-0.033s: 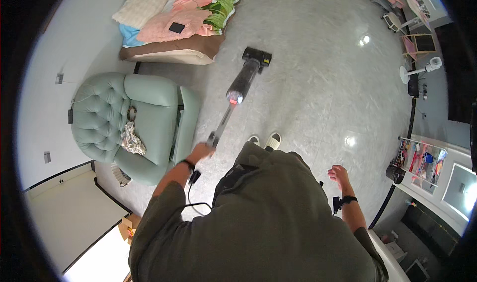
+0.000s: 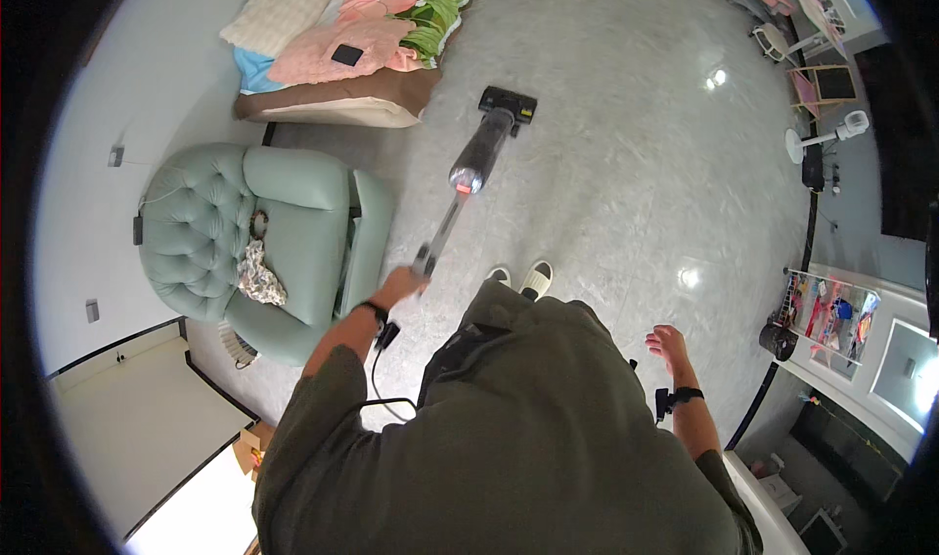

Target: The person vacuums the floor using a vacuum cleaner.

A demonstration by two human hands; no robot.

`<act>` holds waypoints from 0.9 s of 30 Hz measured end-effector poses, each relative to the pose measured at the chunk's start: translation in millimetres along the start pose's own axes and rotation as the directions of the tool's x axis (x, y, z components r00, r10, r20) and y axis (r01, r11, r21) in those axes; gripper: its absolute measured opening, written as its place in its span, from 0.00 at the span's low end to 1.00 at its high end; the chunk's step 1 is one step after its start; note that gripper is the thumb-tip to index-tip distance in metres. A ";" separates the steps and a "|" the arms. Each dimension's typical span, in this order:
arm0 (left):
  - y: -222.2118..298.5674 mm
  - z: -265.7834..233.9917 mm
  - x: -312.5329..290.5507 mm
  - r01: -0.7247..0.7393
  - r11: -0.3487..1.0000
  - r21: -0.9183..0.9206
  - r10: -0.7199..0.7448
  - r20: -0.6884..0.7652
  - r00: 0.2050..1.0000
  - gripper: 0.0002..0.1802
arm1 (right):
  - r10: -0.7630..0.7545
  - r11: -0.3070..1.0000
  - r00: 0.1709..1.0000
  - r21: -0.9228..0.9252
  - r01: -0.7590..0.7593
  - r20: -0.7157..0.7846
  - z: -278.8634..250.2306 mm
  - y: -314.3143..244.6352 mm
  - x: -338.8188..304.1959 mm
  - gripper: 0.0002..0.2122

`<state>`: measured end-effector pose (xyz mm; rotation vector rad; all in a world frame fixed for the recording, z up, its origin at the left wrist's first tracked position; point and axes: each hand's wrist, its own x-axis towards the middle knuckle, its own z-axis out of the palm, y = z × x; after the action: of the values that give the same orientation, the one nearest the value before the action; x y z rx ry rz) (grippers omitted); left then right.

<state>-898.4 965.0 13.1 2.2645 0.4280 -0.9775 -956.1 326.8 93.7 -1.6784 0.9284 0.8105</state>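
Observation:
A stick floor cleaner with a dark grey cylindrical body slants across the grey floor. Its black, wide cleaning head rests flat on the floor, just right of the bed corner. My left hand is closed around the handle at the near end, in front of the green armchair. My right hand hangs free at my right side, fingers loosely bent and holding nothing. Both wrists wear black straps with a small device, and a cable runs from the left one toward my waist.
A pale green tufted armchair stands at the left, a patterned cloth on its seat. Beyond it is a bed with pillows. A white fan, chair and shelf unit line the right wall. My shoes are below me.
My left hand and the floor cleaner have shifted slightly forward and to the right. My right hand stays where it was.

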 end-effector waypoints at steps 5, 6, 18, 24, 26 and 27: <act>109.2 -23.9 94.3 -0.250 0.961 -0.119 0.237 -0.113 0.965 0.19 | -0.049 0.998 0.998 0.041 0.050 -0.040 -2.8 17.4 -31.9 0.14; 115.9 -21.0 112.9 -0.272 0.953 -0.134 0.254 -0.137 0.957 0.19 | -0.049 0.998 0.998 0.033 0.051 -0.047 0.9 17.1 -40.1 0.14; 68.0 10.0 56.1 -0.254 0.964 0.078 0.254 0.016 0.967 0.19 | -0.194 0.981 0.978 0.016 0.193 0.074 66.6 -8.1 -75.2 0.14; -57.3 21.5 -65.1 -0.045 0.998 0.050 0.046 -0.033 0.998 0.25 | -0.302 0.902 0.901 -0.212 0.376 0.312 117.9 -77.9 -57.8 0.13; -80.0 27.7 -116.6 0.036 0.995 0.092 -0.030 -0.061 0.998 0.23 | -0.319 0.866 0.874 -0.262 0.425 0.366 126.7 -94.6 -43.1 0.13; -96.4 36.3 -140.9 0.060 0.997 0.038 -0.057 -0.082 0.995 0.22 | -0.336 0.834 0.849 -0.291 0.469 0.407 130.3 -101.9 -36.9 0.13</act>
<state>-1061.9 1006.9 57.6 2.3465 0.5164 -0.9336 -894.8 479.0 136.2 -1.8970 0.1505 0.9828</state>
